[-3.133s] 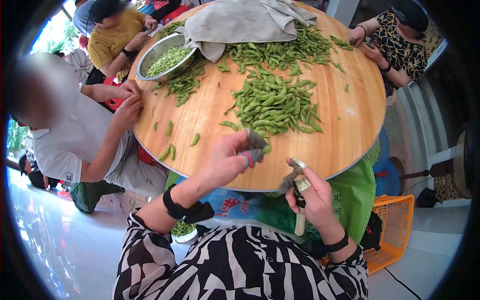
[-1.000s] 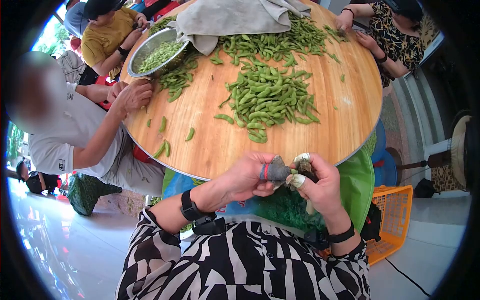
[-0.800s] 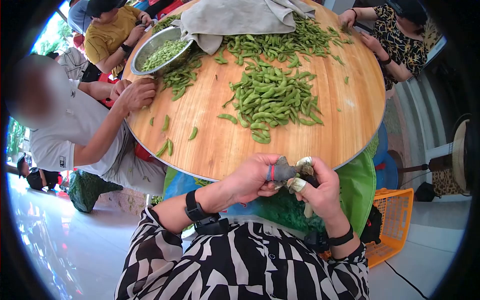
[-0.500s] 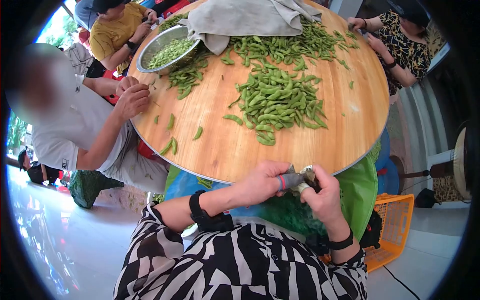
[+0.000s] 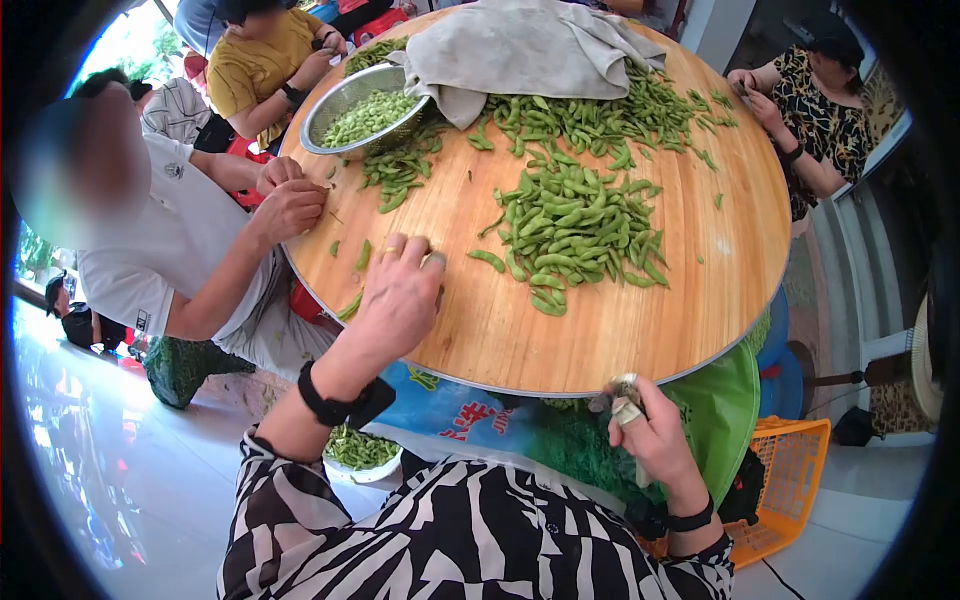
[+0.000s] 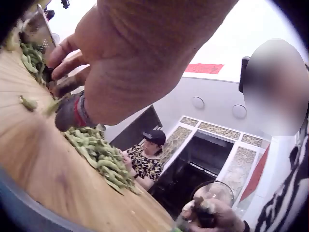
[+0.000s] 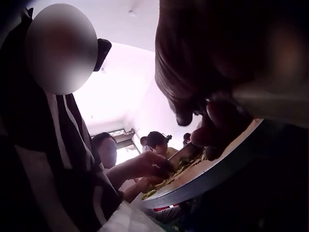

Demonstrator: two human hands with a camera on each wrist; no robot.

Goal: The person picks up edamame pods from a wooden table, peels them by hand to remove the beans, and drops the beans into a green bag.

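My left hand (image 5: 400, 290) reaches over the near left of the round wooden table (image 5: 600, 330), fingers bent down onto a loose green pod. In the left wrist view my thumb, in a dark cot with a red band (image 6: 72, 113), and my fingertips pinch that pod (image 6: 52, 107). A pile of green bean pods (image 5: 575, 225) lies just right of this hand. My right hand (image 5: 645, 430) stays below the table's near edge with taped fingers, gripping a small pale-handled tool (image 5: 622, 400). The right wrist view is too dark to show the grip.
A metal bowl of shelled beans (image 5: 365, 105) and a grey cloth (image 5: 530, 45) sit at the far side. Other people work pods at the left (image 5: 290, 200) and far right (image 5: 760, 95). Below the table are a green sack (image 5: 715, 400) and an orange basket (image 5: 795, 470).
My hands were together below the table edge. The left hand has since moved up and left onto the table over a loose pod; the right hand stayed low with its tool.
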